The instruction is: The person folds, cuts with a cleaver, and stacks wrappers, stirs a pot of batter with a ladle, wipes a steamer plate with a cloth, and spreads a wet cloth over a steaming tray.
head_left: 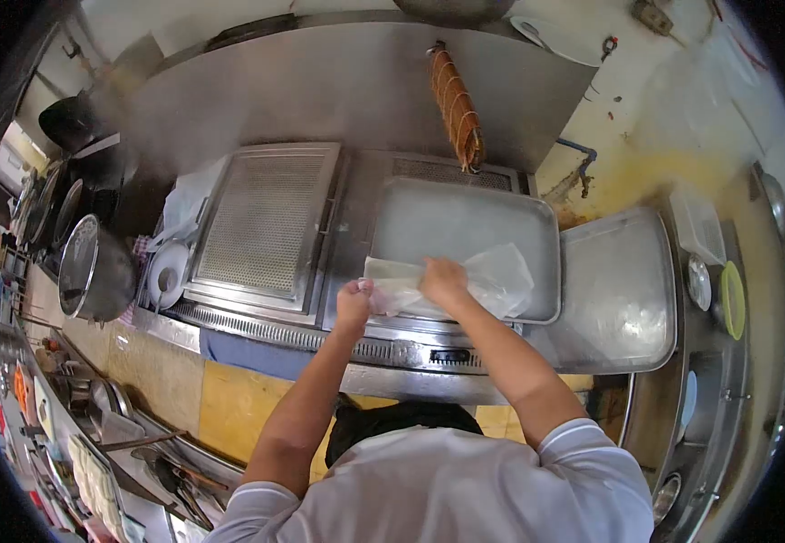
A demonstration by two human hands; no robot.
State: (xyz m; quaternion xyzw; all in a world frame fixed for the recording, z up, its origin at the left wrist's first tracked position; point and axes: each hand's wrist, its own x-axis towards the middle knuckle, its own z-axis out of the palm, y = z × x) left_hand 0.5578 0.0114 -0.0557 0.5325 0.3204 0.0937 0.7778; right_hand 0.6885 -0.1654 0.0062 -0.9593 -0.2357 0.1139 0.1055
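Observation:
A translucent whitish plastic bag (499,279) lies crumpled over the front part of a large metal tray (465,222) on the steel counter. My left hand (354,302) is closed on the bag's left end, just beyond the tray's front left corner. Over the middle of the bag, my right hand (444,281) has its fingers bent down onto the plastic and pressed together on it. Whether anything is inside the bag cannot be made out.
A perforated metal panel (261,222) is set into the counter on the left. Another large tray (614,290) stands at the right. A rolled brown mat (457,109) hangs behind. Far left are a metal pot (112,276) and white plates (168,274).

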